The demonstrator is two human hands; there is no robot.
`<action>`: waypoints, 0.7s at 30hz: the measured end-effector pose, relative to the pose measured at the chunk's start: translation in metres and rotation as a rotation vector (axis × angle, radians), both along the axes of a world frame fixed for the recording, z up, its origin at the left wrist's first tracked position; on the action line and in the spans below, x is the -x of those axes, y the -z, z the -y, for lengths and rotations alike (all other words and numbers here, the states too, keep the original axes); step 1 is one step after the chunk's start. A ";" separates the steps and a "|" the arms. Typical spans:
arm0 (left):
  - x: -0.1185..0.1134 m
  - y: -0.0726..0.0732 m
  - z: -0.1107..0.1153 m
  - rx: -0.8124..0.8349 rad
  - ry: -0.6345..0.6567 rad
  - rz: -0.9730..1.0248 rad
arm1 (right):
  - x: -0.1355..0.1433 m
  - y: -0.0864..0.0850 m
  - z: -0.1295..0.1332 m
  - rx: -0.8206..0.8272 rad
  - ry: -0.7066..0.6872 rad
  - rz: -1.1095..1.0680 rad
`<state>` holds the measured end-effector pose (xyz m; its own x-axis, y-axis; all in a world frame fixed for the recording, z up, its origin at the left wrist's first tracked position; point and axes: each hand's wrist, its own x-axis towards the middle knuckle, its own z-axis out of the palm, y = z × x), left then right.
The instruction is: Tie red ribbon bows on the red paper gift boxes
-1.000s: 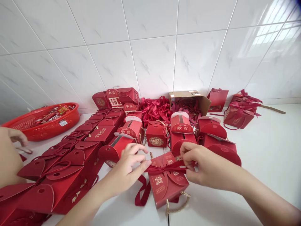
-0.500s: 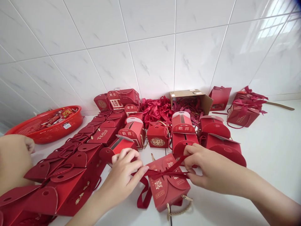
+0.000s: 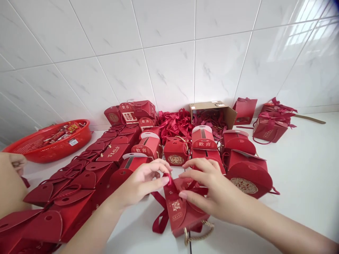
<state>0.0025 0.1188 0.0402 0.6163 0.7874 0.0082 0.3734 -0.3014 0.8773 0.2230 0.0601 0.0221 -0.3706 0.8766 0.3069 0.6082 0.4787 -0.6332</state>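
Observation:
A red gift box (image 3: 182,211) with gold characters and a gold rope handle (image 3: 201,236) lies on the white table in front of me. A dark red ribbon (image 3: 160,220) crosses its folded top, and one tail hangs down at the left. My left hand (image 3: 144,181) pinches a raised piece of that ribbon between thumb and fingers, over the box's left side. Above the right half of the box, my right hand (image 3: 212,188) has its fingers apart, with the thumb tip close to the ribbon's crossing. Part of the box top is hidden beneath this hand.
Rows of closed red boxes (image 3: 79,183) fill the left. More boxes (image 3: 246,176) stand behind mine, with piled ribbon (image 3: 176,123) and a cardboard carton (image 3: 209,106) by the wall. At far left are a red basket (image 3: 79,139) of packets and another person's arm (image 3: 13,187).
My right hand has let go of the ribbon and moved left over the box. My left hand has raised a piece of ribbon. The other person's hand has shifted left.

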 end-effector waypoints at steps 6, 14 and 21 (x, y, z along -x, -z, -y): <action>-0.015 0.023 0.001 -0.552 -0.352 -0.212 | 0.015 0.019 -0.004 -0.012 0.001 -0.035; 0.009 0.029 0.041 -0.442 -0.161 -0.326 | 0.008 0.016 -0.003 -0.046 -0.033 -0.027; -0.002 0.036 0.041 -0.421 -0.183 -0.278 | 0.009 0.015 -0.002 -0.036 -0.041 -0.011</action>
